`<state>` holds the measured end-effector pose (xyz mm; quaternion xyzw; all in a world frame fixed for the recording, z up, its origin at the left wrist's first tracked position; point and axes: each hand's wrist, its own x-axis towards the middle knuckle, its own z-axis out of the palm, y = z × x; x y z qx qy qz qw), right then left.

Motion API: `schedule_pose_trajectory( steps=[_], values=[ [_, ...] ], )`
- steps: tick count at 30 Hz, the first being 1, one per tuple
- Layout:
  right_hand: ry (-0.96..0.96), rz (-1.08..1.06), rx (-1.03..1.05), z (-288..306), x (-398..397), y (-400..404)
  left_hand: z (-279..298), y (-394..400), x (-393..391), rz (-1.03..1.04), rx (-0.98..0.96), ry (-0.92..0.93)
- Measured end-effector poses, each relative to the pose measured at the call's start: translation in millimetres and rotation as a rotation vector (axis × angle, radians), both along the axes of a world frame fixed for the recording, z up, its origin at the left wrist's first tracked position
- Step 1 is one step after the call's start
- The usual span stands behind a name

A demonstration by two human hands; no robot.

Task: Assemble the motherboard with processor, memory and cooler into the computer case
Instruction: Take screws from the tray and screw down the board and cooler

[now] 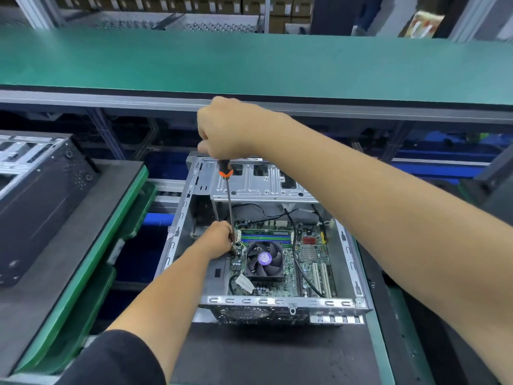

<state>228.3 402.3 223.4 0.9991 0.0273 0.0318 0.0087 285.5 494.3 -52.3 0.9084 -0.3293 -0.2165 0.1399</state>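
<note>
An open silver computer case (358, 273) lies on a dark pallet in front of me. Inside it sits the green motherboard (308, 262) with its black cooler fan (265, 259) and memory sticks (266, 237). My right hand (224, 129) grips the orange-and-black handle of a long screwdriver (229, 198), held nearly upright above the case. The shaft runs down to the board's left edge near the fan. My left hand (218, 240) pinches the lower shaft close to the tip, which its fingers hide.
Another black computer case (41, 195) lies on the neighbouring pallet at the left. A green shelf (249, 59) runs across above the work line. Black cables (302, 268) cross the board to the right of the fan. The case's drive bay (258, 184) stands behind the board.
</note>
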Motion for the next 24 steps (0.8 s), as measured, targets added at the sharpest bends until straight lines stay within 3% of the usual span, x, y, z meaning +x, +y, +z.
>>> schedule_pose_trajectory(
  steps=[4, 7, 13, 16, 20, 24],
  values=[
    [0.090, -0.013, -0.073, 3.2, -1.0, 1.9, -0.5, -1.3, 0.1, 0.004, 0.005, 0.001],
    [0.249, 0.054, 0.054, 10.7, -2.2, 3.4, -3.6, 1.1, 2.0, -0.015, -0.016, 0.006],
    [-0.004, 0.036, 0.030, -1.2, 2.0, 3.8, -3.0, 0.4, 2.9, -0.023, -0.010, -0.002],
    [0.036, -0.060, -0.001, -0.2, 0.2, 0.2, -1.4, -0.3, 1.7, -0.025, 0.013, -0.003],
    [0.270, -0.027, 0.068, 10.8, -1.5, -1.8, -4.0, 0.6, 2.6, -0.037, 0.000, 0.002],
    [0.115, 0.115, 0.182, 5.4, -6.6, -0.8, -4.1, 0.8, 3.8, -0.026, -0.030, 0.018]
  ],
)
